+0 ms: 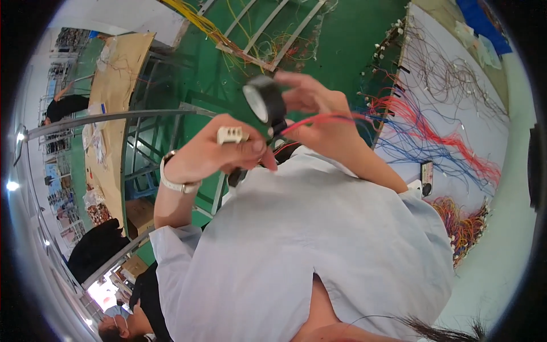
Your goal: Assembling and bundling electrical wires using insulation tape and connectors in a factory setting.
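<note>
Left hand [228,149] pinching the connector [232,135]; right hand [325,114] at the roll [268,101] and wires [325,117], exact grip blurred. Between the hands, black tape [278,126] meets the wires: wrapping appears begun, the roll not yet cut free; completed turns uncountable.

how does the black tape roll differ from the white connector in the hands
Shape: the black tape roll is round with a pale core; the white connector is blocky with small dark openings.
Size: the roll looks clearly bigger than the connector.
Place: the roll is by the right hand's fingers; the connector is at the left hand.
Both are close to the red wire.
</note>
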Motion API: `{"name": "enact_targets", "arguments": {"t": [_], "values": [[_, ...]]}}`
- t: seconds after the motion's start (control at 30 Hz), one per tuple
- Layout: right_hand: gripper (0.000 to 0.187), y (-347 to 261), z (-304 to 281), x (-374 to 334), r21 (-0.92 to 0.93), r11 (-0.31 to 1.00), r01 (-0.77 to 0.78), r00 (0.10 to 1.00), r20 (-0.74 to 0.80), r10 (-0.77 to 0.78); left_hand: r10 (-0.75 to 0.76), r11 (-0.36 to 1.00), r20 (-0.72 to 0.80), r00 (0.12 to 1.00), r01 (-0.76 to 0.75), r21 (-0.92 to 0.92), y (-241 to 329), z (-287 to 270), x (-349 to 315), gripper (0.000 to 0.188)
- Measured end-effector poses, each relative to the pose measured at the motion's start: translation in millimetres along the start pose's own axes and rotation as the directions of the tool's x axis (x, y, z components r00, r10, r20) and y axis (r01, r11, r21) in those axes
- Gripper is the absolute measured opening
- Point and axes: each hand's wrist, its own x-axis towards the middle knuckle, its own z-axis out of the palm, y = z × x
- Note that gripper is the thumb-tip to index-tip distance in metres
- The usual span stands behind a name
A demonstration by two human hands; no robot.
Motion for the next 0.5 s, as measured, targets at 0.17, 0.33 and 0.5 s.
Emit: {"name": "enact_targets", "arguments": {"t": [0.17, 0.33, 0.5], "values": [[0.036, 9.8, 1.0, 5.1, 0.675, 0.717, -0.172, 0.94, 0.331, -0.086, -0.128, 0.983, -0.141, 0.982, 0.107, -0.146, -7.0, -13.3, 3.5, 0.019], [0.034, 7.7, 2.3, -1.3, 0.397, 0.896, -0.198, 0.966, 0.234, 0.11, -0.123, 0.988, -0.194, 0.973, 0.101, -0.115, -17.9, -12.9, 1.2, 0.023], [0.041, 3.9, -1.5, 3.4, -0.089, 0.977, 0.195, 0.979, 0.08, -0.189, -0.091, 0.991, -0.118, 0.989, 0.078, -0.11, -24.9, -7.6, -3.6, 0.027]]}}
